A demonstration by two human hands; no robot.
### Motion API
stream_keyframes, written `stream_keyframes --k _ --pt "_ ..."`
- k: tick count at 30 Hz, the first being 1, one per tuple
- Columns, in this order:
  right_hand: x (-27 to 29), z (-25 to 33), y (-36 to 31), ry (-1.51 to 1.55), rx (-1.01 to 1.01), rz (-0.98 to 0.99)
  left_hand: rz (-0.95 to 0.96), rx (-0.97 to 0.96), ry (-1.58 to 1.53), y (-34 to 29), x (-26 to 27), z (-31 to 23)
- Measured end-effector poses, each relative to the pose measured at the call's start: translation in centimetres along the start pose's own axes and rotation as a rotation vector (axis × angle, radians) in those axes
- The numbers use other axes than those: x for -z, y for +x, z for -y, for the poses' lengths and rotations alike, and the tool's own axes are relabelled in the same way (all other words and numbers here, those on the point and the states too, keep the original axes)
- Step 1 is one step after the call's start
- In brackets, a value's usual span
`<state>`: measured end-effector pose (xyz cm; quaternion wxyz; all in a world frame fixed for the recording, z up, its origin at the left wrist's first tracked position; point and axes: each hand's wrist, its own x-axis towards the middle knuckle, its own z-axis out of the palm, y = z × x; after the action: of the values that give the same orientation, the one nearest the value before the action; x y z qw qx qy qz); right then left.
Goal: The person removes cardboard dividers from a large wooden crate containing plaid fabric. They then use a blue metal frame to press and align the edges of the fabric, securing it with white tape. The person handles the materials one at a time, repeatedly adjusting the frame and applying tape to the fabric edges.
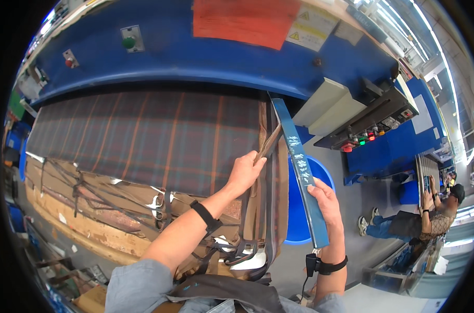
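I watch from my distant post, and I take the cloth [159, 138], which is plaid and dark, as my landmark. It lies spread flat, and its far edge goes into the shadow under the blue machine [159, 60]. The left hand [245, 172] is at the right end of the cloth. Its fingers are folded on a brown strip [269, 143], and this strip reaches up from the hand, away from the cloth, toward the bar [301, 175]. The bar is blue, long and flat, and it stands apart to the right of the cloth, slanted. The right hand [325, 199] grasps the bar by its outer side: I see the thumb on the upper face, but the other fingers are mostly hidden from me. Each wrist wears a black band [205, 216]. Right of the cloth, partly behind the bar, I find a blue bin [297, 219]. On the near side of the cloth, dark straps [125, 211] lie tangled over brown material and a worn board [99, 227]. Far to the right of the cloth, beyond the bin, there is another person [438, 216].
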<state>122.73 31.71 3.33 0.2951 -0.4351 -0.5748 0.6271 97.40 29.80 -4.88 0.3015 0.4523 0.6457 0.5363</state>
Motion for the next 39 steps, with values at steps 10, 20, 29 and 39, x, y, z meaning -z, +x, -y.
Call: stream_keyframes --k 10,20,29,39 --pt "-1.7 -2.0 -0.5 -0.096 0.200 -0.020 0.219 0.279 -0.602 -1.4 1.2 -0.9" --pt "-1.6 -1.7 -2.5 -0.086 0.187 -0.020 0.086 0.408 -0.590 -3.2 3.1 -0.4" --pt "-0.3 -3.8 -4.4 -0.246 0.299 -0.031 0.223 0.140 0.322 -3.0 5.7 -0.8" --pt "-1.3 -4.4 -8.7 -0.224 0.304 -0.050 -0.063 -0.438 0.534 -0.7 4.2 -5.4"
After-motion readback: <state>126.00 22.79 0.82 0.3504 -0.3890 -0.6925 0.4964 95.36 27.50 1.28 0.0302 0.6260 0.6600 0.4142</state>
